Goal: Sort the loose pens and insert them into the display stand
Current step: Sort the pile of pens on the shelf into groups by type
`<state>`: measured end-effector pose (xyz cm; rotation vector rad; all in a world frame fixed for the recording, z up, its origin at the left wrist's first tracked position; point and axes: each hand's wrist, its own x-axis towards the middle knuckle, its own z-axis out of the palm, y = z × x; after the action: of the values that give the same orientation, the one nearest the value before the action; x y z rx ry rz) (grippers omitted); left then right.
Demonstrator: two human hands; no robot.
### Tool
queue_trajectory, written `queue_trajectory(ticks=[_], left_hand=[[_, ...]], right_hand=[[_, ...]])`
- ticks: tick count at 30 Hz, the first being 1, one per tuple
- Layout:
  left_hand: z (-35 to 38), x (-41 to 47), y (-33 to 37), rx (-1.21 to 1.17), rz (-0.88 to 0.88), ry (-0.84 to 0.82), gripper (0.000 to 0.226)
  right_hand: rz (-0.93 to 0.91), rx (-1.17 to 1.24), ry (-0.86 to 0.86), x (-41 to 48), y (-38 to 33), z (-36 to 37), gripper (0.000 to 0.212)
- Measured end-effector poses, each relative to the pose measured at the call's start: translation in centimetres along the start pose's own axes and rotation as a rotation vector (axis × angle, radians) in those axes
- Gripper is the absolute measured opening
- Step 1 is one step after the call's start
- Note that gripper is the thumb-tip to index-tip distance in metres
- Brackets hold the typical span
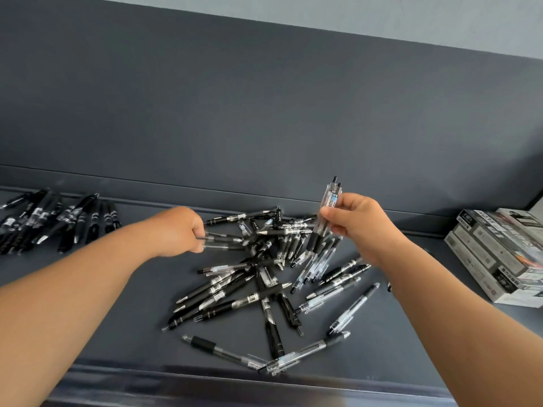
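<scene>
A loose heap of black and clear pens [264, 283] lies across the middle of the dark grey shelf [117, 333]. My right hand [357, 223] grips a small bunch of clear pens [324, 218], held nearly upright above the far side of the heap. At the heap's left edge my left hand [182, 232] is curled round a clear pen [223, 243] that lies almost flat. A sorted group of black pens [55, 221] rests at the far left of the shelf. No display stand is in view.
Stacked grey and white pen boxes [499, 257] sit at the right end of the shelf. A dark wall panel [264, 113] rises directly behind the shelf. The shelf's raised front lip [235, 383] runs along the near edge.
</scene>
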<state>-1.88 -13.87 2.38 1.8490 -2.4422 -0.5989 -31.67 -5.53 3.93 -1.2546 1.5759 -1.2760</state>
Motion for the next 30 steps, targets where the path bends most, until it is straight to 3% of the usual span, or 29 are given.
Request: queue_trajectory(ticks=[4,12,16,21,26,30], left_hand=[[-2.7,-0.5,0.4,0.003,-0.027,0.001,0.014],[-5.6,-1.6,5.3,0.123,-0.029,-0.193,0.011],[-3.1,-1.1,11.3,-0.192,0.067,-0.141,0.006],[4.0,-0.3,21.0,-0.611,0.08,-0.303,0.013],[8.7,1.1,28.2,-0.78,-0.012,-0.308,0.013],[11.1,1.8,31.9,-0.776,-0.081,-0.222,0.022]], right_hand=[[0.028,0.059,0.004,-0.3,0.2,-1.4,0.009],[0.058,0.046,0.063,-1.6,1.5,-6.9,0.009],[0.088,0.073,0.091,-2.5,2.4,-9.7,0.016],[0.16,0.004,0.127,-3.5,3.7,-13.6,0.019],[0.276,-0.057,0.142,-3.6,5.1,-17.2,0.016],[0.361,-0.109,0.139,-3.2,6.3,-19.0,0.017]])
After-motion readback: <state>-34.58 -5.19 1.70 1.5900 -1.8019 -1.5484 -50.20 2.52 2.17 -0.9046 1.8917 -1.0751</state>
